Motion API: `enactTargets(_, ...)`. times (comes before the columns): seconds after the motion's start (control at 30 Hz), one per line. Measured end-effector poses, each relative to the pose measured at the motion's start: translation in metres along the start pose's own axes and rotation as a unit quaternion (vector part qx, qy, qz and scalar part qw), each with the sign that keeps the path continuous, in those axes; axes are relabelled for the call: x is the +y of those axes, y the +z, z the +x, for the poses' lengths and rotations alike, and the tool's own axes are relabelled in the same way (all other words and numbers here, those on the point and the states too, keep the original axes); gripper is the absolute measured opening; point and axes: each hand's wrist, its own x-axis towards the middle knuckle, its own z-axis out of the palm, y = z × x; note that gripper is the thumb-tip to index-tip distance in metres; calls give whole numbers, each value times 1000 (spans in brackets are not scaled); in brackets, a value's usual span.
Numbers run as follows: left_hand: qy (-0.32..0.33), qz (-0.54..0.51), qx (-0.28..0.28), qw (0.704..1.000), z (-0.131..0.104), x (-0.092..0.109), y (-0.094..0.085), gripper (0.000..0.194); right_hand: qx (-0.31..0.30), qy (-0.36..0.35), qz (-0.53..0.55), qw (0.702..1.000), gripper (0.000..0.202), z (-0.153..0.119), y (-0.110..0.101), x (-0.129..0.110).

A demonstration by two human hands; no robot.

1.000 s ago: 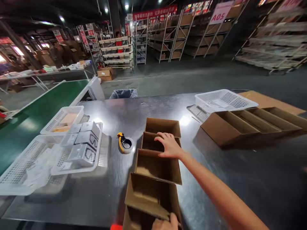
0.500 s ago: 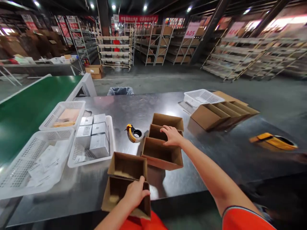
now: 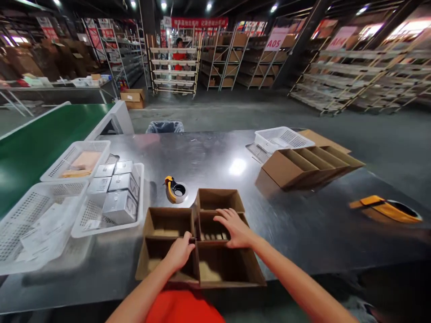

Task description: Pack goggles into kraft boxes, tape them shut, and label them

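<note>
Two open cardboard boxes (image 3: 155, 224) stand one behind the other at the table's near edge, up against a column of three open cardboard boxes (image 3: 220, 194) on their right. My left hand (image 3: 179, 252) is closed over the inner side wall of the nearest left box, fingertips at its rim. In the right column, my right hand (image 3: 235, 228) grips the middle box, fingers bent into its opening and palm over the wall nearer me. Past the boxes lies a yellow tape dispenser (image 3: 175, 190) with a roll in it.
At left, a white basket (image 3: 141, 197) holds silver-white small boxes; other baskets hold papers (image 3: 49, 229) and brown envelopes (image 3: 81, 163). More open cardboard boxes (image 3: 283, 168), a white basket (image 3: 281, 134) and another tape dispenser (image 3: 387, 208) are at right. A green conveyor (image 3: 54, 125) runs alongside. A person stands behind a far rack.
The right column of boxes has come toward me with my right hand and now meets the left pair. My left hand and its boxes have shifted slightly forward and left.
</note>
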Motion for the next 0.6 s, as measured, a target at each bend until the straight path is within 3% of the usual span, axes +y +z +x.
enactTargets(0.13, -14, -3, 20, 1000, 24, 8, -8, 18, 20, -48, 11, 999, 82, 15, 7, -2)
enactTargets(0.23, -30, -10, 46, 998, 30, 11, -12, 22, 12, -84, 17, 996, 83, 23, 6, 1)
enactTargets(0.37, -54, -21, 68, 996, 34, 20, -8, 25, 25, -77, 18, 997, 93, 28, 6, 8)
enactTargets(0.5, -45, -35, 70, 996, 30, 25, -7, 49, 57, -65, 1, 996, 93, 32, 15, 19)
enactTargets(0.6, -1, -48, 101, 994, 15, 10, -26, 68, 99, -48, -25, 994, 89, 33, 24, 20)
